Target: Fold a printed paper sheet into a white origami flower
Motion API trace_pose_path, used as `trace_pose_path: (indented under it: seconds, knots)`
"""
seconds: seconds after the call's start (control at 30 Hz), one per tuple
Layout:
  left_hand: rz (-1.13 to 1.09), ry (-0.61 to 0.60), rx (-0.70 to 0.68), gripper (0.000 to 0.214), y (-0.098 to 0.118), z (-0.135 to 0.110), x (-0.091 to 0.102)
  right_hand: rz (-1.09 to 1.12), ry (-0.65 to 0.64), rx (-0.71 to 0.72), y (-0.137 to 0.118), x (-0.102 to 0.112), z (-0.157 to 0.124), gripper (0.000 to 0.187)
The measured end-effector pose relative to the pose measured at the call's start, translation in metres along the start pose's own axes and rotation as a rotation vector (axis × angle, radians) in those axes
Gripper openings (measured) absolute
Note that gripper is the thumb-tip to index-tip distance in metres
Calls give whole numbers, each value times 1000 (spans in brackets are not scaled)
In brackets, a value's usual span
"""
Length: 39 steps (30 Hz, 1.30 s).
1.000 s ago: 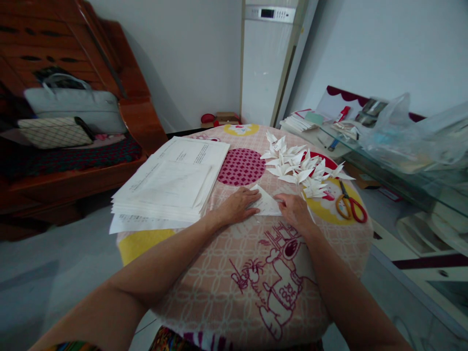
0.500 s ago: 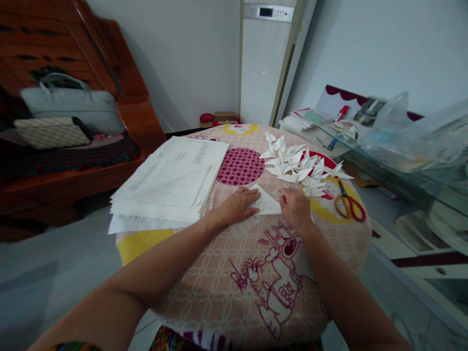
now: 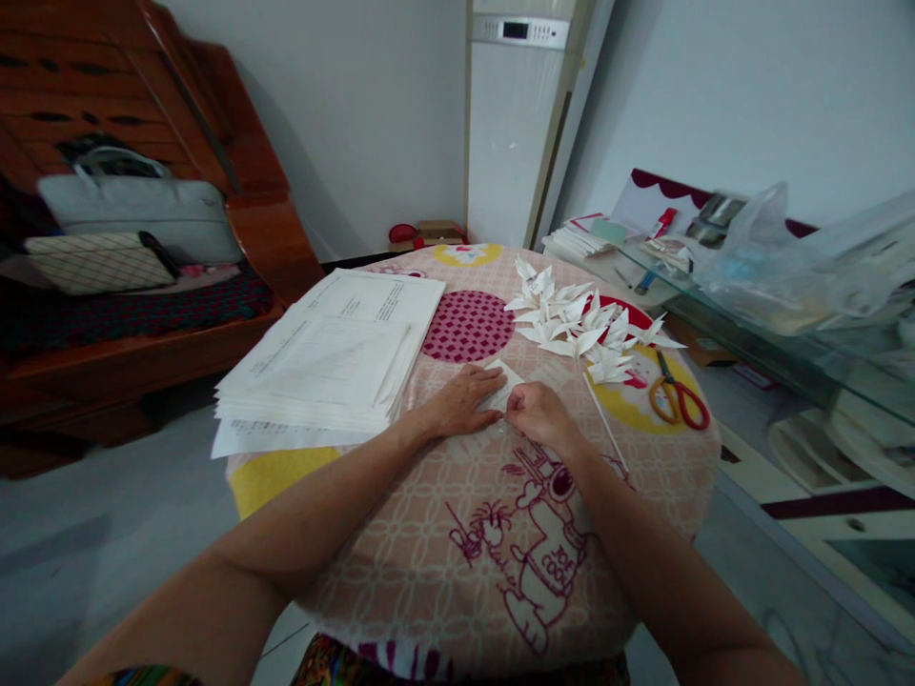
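A small folded sheet of white paper point(image 3: 507, 379) lies on the patterned tablecloth point(image 3: 421, 534), partly covered by both hands. My left hand point(image 3: 464, 400) rests on its left side with the fingers stretched out flat. From the right, my right hand point(image 3: 538, 412) has its fingers curled in a pinch at the paper's lower right edge, close to my left thumb. Beyond the hands sits a cluster of folded white paper cranes point(image 3: 564, 314). A narrow white strip point(image 3: 604, 419) lies right of my right hand.
A thick stack of printed paper point(image 3: 321, 353) stands at the table's left. Scissors point(image 3: 678, 395) with red and yellow handles lie near the right edge. A glass shelf point(image 3: 758, 353) with plastic bags point(image 3: 758, 257) is farther right. A wooden bench point(image 3: 264, 257) holds bags at left.
My right hand has moved left along the paper toward my left hand, and the paper's right part is now folded over or covered. The white strip has come into view. My left hand stays put.
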<state>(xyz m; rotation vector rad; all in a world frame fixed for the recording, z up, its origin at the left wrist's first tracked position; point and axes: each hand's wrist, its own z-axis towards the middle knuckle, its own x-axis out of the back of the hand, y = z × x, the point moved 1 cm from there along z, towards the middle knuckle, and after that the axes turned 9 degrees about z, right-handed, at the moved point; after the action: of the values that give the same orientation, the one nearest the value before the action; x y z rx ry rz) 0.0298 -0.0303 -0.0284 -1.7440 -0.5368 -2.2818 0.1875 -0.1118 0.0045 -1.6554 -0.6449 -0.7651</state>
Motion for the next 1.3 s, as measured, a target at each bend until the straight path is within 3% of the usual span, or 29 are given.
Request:
trace_pose_path:
  seconds: [0.2, 0.4, 0.53, 0.7, 0.87, 1.3]
  knots:
    - [-7, -19, 37, 60, 0, 1, -1, -27, 4, -48, 19, 10, -1, 14]
    - [-10, -10, 22, 60, -2, 0, -2, 85, -62, -162, 55, 46, -14, 13]
    - [-12, 0, 14, 61, -2, -1, -2, -23, 108, -196, 55, 63, -16, 13]
    - [2, 3, 36, 61, 2, 0, 0, 332, 72, -1, 27, 32, -3, 8]
    - [1, -39, 68, 64, -4, -2, 2, 41, 73, 114, 21, 9, 6, 8]
    - [-13, -359, 57, 72, -46, -21, 35, 80, 58, 95, 25, 12, 5, 8]
